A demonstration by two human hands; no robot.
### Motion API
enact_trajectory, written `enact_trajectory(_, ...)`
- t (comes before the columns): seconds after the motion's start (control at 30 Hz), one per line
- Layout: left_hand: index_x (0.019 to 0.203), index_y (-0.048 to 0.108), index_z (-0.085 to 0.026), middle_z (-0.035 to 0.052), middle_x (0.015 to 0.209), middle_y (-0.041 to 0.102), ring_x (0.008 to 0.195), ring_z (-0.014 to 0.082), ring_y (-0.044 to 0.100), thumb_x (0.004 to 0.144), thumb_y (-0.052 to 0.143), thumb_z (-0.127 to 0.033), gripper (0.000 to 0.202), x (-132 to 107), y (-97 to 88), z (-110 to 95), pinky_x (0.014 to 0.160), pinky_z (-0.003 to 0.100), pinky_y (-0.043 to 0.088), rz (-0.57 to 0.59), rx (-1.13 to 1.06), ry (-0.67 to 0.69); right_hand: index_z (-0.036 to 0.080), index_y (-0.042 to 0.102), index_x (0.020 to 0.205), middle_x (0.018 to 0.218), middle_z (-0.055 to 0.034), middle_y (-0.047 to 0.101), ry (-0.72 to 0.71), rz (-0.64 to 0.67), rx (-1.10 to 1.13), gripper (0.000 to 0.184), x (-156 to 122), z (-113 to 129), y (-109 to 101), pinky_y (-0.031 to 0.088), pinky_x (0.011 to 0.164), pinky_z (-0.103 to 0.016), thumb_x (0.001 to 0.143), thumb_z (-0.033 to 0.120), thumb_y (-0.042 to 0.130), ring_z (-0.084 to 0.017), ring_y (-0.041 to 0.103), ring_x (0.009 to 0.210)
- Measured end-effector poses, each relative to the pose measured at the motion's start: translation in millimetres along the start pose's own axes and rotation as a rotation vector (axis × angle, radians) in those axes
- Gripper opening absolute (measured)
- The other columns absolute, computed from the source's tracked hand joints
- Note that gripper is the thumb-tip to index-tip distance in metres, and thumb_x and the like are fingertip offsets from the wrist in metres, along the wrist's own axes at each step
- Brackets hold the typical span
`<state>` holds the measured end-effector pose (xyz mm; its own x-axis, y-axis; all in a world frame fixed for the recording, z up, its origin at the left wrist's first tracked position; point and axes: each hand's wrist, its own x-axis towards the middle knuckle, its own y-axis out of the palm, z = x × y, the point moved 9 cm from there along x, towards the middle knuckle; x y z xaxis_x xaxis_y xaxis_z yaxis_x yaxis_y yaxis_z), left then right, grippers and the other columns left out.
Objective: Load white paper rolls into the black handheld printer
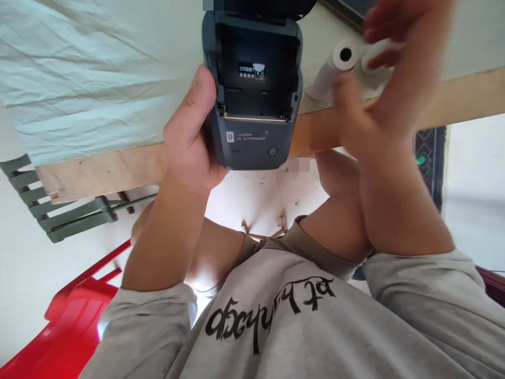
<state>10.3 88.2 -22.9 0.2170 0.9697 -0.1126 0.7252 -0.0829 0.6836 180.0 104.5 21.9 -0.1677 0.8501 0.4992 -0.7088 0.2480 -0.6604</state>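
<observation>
My left hand (187,139) is closed around the side of a dark grey portable thermal printer (250,142), with the thumb along its left edge. The printer's lid (260,8) is raised, and no roll shows in its compartment. A power button and a small printed label are on its front. My right hand (386,105), blurred by motion, is raised to the right of the printer with thumb and fingers apart and nothing visible between them. Close beside it on the table is a white paper roll (327,76). A second white roll (371,59) is partly hidden behind my right fingers.
The table (106,168) has a bare wooden front edge and a pale green cloth (98,73) over it. A dark-framed object (343,13) lies at the back. A red plastic chair (71,321) and a green slatted seat (74,208) are at the left.
</observation>
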Motion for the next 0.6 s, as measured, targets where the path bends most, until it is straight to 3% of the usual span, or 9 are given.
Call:
enact_trajectory(0.1, 0.087, 0.063, -0.018, 0.0051, 0.102, 0.064, 0.120, 0.0279, 0.046, 0.093, 0.025, -0.030, 0.040, -1, 2.2, -1, 0.097, 0.042, 0.043, 0.015, 0.008, -0.010, 0.017, 0.045, 0.114, 0.111, -0.0082, 0.046, -0.008, 0.138, -0.116, 0.049, 0, 6, 27, 0.046, 0.091, -0.030, 0.066, 0.015, 0.054, -0.014, 0.045, 0.105)
enact_trajectory(0.3, 0.086, 0.063, -0.021, 0.0036, 0.102, 0.065, 0.124, 0.0284, 0.041, 0.092, 0.030, -0.029, 0.035, -1, -1.6, -1, 0.101, 0.043, 0.039, 0.006, 0.012, 0.005, 0.027, 0.037, 0.121, 0.121, -0.0019, 0.043, 0.040, 0.170, -0.081, 0.057, 0, -2, 29, 0.046, 0.097, -0.028, 0.068, 0.008, 0.046, -0.011, 0.045, 0.106)
enact_trajectory(0.4, 0.086, 0.063, -0.023, 0.0023, 0.103, 0.064, 0.121, 0.0273, 0.044, 0.092, 0.030, -0.030, 0.034, -1, -1.7, -1, 0.099, 0.041, 0.041, 0.009, 0.018, 0.005, 0.031, 0.025, 0.125, 0.134, 0.0053, 0.035, 0.124, 0.131, 0.203, 0.058, 2, -7, 27, 0.051, 0.085, -0.022, 0.073, 0.010, 0.039, -0.007, 0.048, 0.103)
enact_trajectory(0.5, 0.083, 0.062, -0.024, 0.0015, 0.100, 0.065, 0.118, 0.0273, 0.047, 0.092, 0.028, -0.030, 0.036, -1, 1.2, -1, 0.096, 0.041, 0.042, 0.021, 0.038, -0.004, 0.033, 0.029, 0.117, 0.114, 0.0036, 0.048, 0.354, 0.203, 0.613, 0.042, 0, -16, 45, 0.052, 0.066, -0.021, 0.078, 0.019, 0.029, -0.007, 0.054, 0.090)
enact_trajectory(0.53, 0.082, 0.062, -0.023, 0.0018, 0.100, 0.064, 0.119, 0.0278, 0.046, 0.092, 0.028, -0.030, 0.036, -2, 1.5, -1, 0.096, 0.041, 0.041, 0.021, 0.037, -0.011, 0.032, 0.030, 0.116, 0.106, 0.0021, 0.051, 0.360, 0.195, 0.656, 0.040, 1, -14, 47, 0.051, 0.062, -0.021, 0.078, 0.020, 0.028, -0.008, 0.054, 0.088)
enact_trajectory(0.6, 0.088, 0.064, -0.024, 0.0010, 0.100, 0.064, 0.121, 0.0288, 0.044, 0.092, 0.032, -0.031, 0.033, -2, -0.5, 1, 0.101, 0.043, 0.038, 0.006, 0.016, -0.037, 0.029, 0.029, 0.118, 0.106, 0.0007, 0.049, 0.280, 0.059, 0.603, 0.040, 7, -7, 37, 0.052, 0.064, -0.021, 0.078, 0.021, 0.030, -0.007, 0.053, 0.090)
